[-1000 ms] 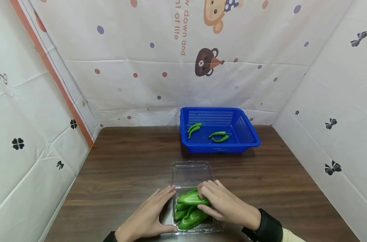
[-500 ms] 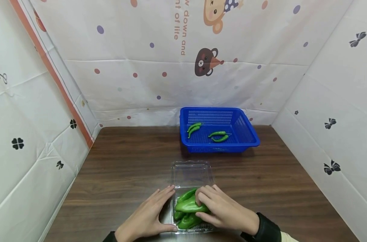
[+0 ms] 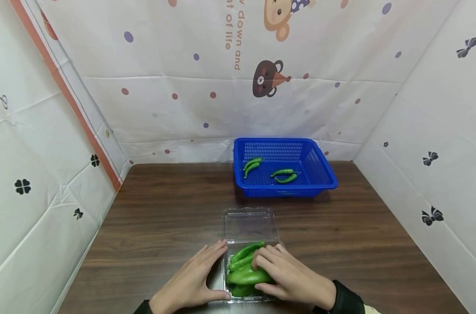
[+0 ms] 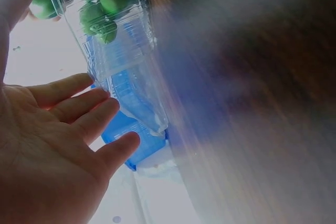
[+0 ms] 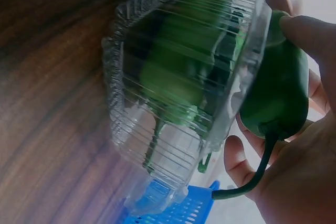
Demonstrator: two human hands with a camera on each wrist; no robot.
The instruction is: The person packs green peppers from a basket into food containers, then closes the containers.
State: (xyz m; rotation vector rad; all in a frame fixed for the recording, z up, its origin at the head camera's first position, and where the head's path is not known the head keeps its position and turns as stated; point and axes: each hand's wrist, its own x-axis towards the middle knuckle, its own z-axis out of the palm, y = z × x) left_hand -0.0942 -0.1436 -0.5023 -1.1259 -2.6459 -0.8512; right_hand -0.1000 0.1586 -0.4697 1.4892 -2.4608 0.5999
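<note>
A clear plastic clamshell box lies with its lid folded back, and several green peppers are inside. My right hand grips a large green pepper by its body, between thumb and curled fingers, on top of the others. Its thin curved stem shows in the right wrist view. Along the left side of the box is my left hand, thumb and fingers spread and fairly straight, with the fingertips at the rim. In the left wrist view nothing lies in its palm.
Behind the box stands a blue plastic basket holding several small green chili peppers. Printed white sheets hang behind and at both sides of the brown wooden table.
My right hand has shifted slightly toward the near side with the large pepper, baring thinner peppers at the far side of the box. My left hand stays put.
</note>
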